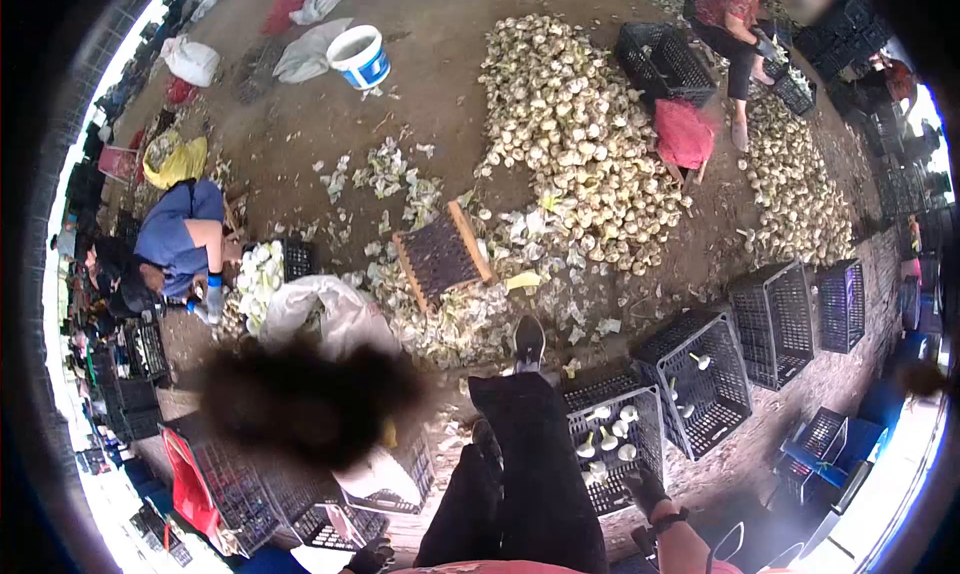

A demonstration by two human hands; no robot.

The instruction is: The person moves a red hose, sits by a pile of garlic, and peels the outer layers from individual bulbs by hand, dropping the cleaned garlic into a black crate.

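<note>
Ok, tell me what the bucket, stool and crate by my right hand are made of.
Bucket: likely plastic, smooth white with blue print. Stool: apparently wood, from its orange-brown bars; the dark patterned seat may be woven. Crate: probably rigid black plastic, going by its regular lattice.

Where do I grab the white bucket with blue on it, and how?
Probably best to take the bucket by its rim, on the side nearest us, coming from above. It stands upright with its round mouth open, so fingers can hook inside and the thumb outside. I can't make out a handle.
</note>
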